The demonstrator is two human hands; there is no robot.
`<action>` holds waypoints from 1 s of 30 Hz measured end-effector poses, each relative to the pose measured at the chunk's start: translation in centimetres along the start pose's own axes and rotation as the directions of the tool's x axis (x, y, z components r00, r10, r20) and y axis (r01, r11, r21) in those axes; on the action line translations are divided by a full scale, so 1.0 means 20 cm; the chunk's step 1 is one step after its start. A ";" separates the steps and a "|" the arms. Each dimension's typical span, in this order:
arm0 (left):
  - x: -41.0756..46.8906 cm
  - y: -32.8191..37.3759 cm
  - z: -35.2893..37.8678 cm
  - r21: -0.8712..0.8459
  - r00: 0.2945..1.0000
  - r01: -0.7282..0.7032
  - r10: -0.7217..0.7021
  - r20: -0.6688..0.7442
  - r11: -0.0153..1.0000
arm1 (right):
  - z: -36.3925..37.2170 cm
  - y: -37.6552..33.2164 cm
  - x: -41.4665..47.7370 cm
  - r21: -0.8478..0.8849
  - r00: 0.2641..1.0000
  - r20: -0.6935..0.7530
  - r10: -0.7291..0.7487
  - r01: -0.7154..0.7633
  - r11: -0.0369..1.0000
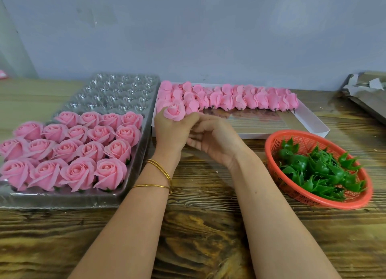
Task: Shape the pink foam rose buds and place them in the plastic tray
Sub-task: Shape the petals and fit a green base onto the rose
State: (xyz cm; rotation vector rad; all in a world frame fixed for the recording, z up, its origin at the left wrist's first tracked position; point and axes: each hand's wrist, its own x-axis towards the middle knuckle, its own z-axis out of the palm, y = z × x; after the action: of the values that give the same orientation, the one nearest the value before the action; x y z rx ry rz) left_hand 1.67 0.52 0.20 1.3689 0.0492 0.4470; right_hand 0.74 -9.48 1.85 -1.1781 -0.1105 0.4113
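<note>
Head view: the left hand [171, 132] grips one opened rose [174, 111] from below, over the box [309, 121] edge. The right hand [217, 140] curls against it; whether it pinches anything cannot be told. Tray [117, 88]: near rows hold shaped roses [83, 145], far cells empty. Many buds [250, 98] lie unshaped in the box. Roughly half done.

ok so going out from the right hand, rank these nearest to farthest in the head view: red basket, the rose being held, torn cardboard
1. held rose: gripped by the left hand, just left of the right hand.
2. red basket: on the table, to the right.
3. torn cardboard: far right, back by the wall.
</note>
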 end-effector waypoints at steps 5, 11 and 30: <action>0.01 -0.03 0.01 -0.013 0.999 -0.012 0.012 0.036 1.000 | -0.01 0.02 -0.01 0.011 0.997 0.083 -0.006 0.005 1.000; 0.01 -0.04 0.02 -0.004 0.997 0.004 -0.004 0.075 1.000 | -0.04 0.05 0.01 0.139 0.991 0.135 -0.005 -0.014 0.990; -0.01 -0.01 0.00 0.149 0.981 0.000 -0.029 0.191 0.989 | -0.07 0.08 0.00 0.138 0.983 0.171 -0.060 0.037 0.990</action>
State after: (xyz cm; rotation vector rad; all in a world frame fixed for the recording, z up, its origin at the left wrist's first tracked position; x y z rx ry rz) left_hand 1.49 0.34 -0.04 1.5524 -0.0676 0.3011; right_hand 0.67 -10.22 -0.05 -1.0035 -0.2598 0.4715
